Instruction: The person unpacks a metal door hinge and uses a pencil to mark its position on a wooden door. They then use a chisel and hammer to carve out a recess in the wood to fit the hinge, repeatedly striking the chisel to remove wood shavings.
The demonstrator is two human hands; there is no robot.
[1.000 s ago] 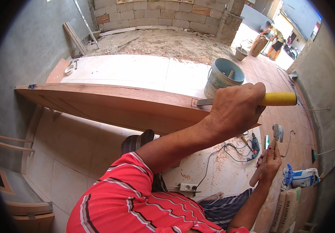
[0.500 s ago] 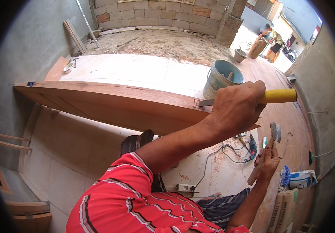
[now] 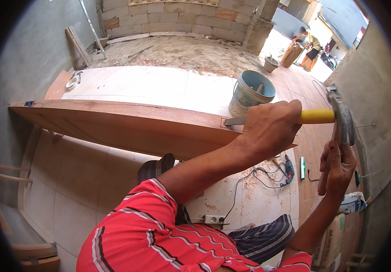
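My left hand [image 3: 271, 127] is closed round a chisel with a yellow handle [image 3: 317, 116]. The chisel's flat blade [image 3: 236, 121] lies nearly level, its tip at a marked rectangle on the edge of a wooden door panel [image 3: 127, 110]. In my right hand [image 3: 340, 164] is a claw hammer [image 3: 344, 119], gripped by its wooden handle. The hammer head stands upright at the butt of the chisel handle, seeming to touch it. The panel rests on its long edge, reaching from the left wall to beneath my left hand.
Behind the panel stands a blue-grey bucket [image 3: 252, 90]. A drill [image 3: 289, 168] with its cord, a power socket block [image 3: 213, 219] and wood shavings lie on the tiled floor. Bags [image 3: 331, 240] are at the lower right. Far off, another person [image 3: 311, 45] bends over a sack.
My right hand has raised the hammer up and to the right, bringing its head to the chisel's butt. My left hand keeps the chisel at the same spot on the panel; the view has shifted slightly.
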